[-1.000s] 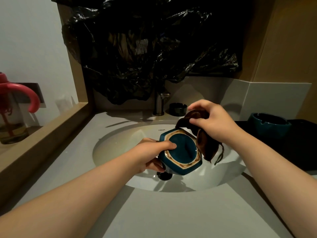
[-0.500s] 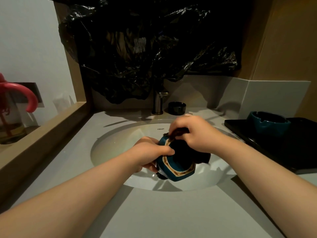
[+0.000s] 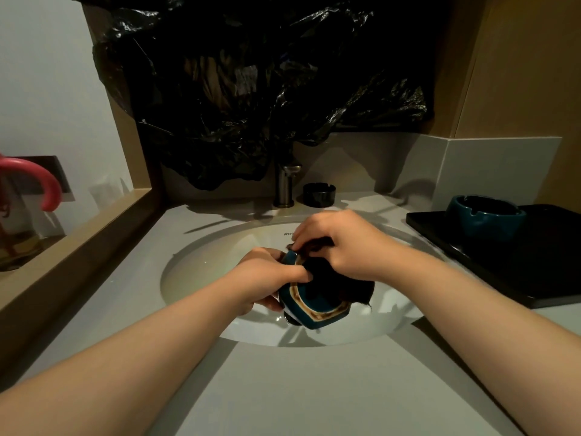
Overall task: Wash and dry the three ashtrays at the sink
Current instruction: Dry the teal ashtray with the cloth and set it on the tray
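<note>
- Left hand [image 3: 267,278]: comes in from lower left, forearm slanting up over the tabletop [image 3: 283,388]. Fingers curl round the left side of the blue hexagonal ashtray [image 3: 314,313], thumb hooked over its rim. Firm grip.
- Right hand [image 3: 342,243]: comes in from lower right, back of the hand up, wrist bent down. Fingers are curled and bunch a dark cloth [image 3: 345,287], pressing it into the ashtray's bowl.
- Blue hexagonal ashtray: held in the air over the sink basin [image 3: 204,272], not touching it. Tilted, with the open side facing the camera. The brown-edged rim shows along the lower side; the upper part is hidden by cloth and hand.
- Cloth: fills most of the bowl, with a loose end hanging off the ashtray's right edge.
- Black ashtray [image 3: 319,194]: upright on the tabletop behind the basin, just right of the faucet [image 3: 284,187].
- Teal round ashtray [image 3: 485,217]: upright on a black tray [image 3: 518,269] on the tabletop, right of the basin, well apart from the hands.
- Black plastic sheet [image 3: 251,89] hangs over the wall above the faucet.
- Pink-handled container [image 3: 47,184] stands on the ledge at far left.
</note>
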Tool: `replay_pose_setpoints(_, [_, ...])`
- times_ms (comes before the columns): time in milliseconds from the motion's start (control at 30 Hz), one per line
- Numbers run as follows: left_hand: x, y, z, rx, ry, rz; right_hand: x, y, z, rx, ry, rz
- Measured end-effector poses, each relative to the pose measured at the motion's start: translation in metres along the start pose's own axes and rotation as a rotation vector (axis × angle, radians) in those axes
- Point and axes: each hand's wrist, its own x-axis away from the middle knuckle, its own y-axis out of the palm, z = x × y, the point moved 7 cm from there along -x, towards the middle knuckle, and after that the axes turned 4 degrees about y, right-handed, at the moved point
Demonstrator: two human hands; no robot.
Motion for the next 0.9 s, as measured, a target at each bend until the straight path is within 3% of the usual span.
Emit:
replay_pose_setpoints(100, [-0.001, -0.004, 0.000, 0.031, 0.016, 0.034, 0.001, -0.008, 0.015, -0.113, 0.092, 0.029])
replay_pose_setpoints(267, [0.001, -0.009, 0.005, 0.062, 0.040, 0.009, 0.019, -0.030, 0.075, -0.353, 0.422, 0.135])
replay_pose_setpoints(333, [0.001, -0.010, 0.006, 0.083, 0.050, -0.010, 0.021, -0.037, 0.083, -0.531, 0.472, 0.234])
replay_pose_setpoints(400, [0.002, -0.008, 0.005, 0.092, 0.046, -0.024, 0.019, -0.035, 0.075, -0.638, 0.446, 0.203])
replay_pose_setpoints(533, [0.000, -0.002, 0.000, 0.099, 0.014, -0.027, 0.013, -0.017, 0.057, -0.484, 0.401, 0.017])
replay_pose_setpoints(600, [-0.002, -0.002, -0.001, 0.120, 0.007, -0.009, 0.012, -0.009, 0.054, -0.583, 0.419, -0.040])
replay_pose_setpoints(900, [0.000, -0.017, -0.001, 0.285, -0.002, 0.104, 0.014, -0.020, 0.064, -0.345, 0.376, 0.074])
